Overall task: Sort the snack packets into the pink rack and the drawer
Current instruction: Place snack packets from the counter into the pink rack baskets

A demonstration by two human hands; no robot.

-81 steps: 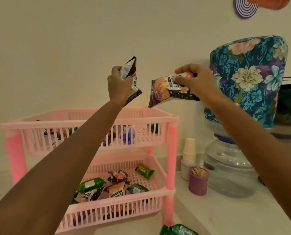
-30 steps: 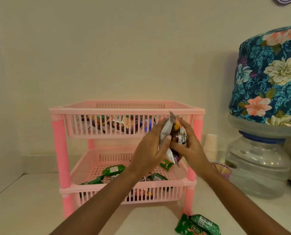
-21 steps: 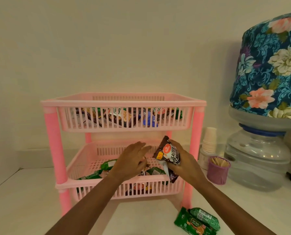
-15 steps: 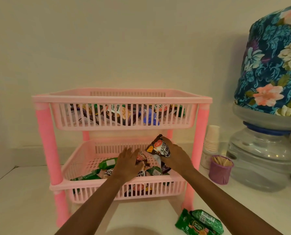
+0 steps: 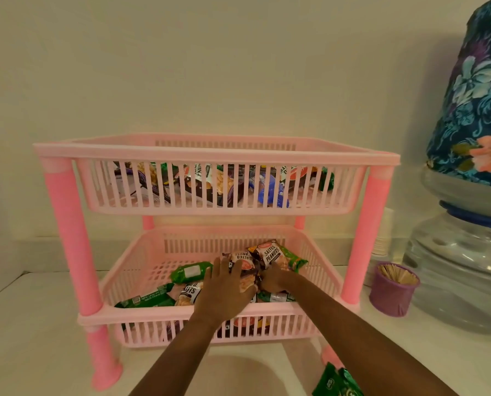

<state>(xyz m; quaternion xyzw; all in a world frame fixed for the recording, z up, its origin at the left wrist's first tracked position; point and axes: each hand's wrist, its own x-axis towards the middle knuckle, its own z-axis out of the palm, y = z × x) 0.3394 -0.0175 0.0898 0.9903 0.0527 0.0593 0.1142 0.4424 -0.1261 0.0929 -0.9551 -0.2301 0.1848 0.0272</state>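
The pink rack has two slatted baskets and stands on a white counter against the wall. Both my hands are inside its lower basket. My left hand lies with straight fingers on a peanut packet. Just right of it, my right hand grips the lower end of a "salted peanuts" packet that stands tilted. Green packets and more peanut packets lie around the hands. The upper basket holds several packets. No drawer is in view.
Two green packets lie on the counter at the bottom right. A purple cup of toothpicks, a stack of paper cups and a water jug under a floral cover stand right of the rack.
Both hands came down from above the rack into the lower basket. The two raised packets went into my right hand. My left hand now lies flat on packets in the basket.
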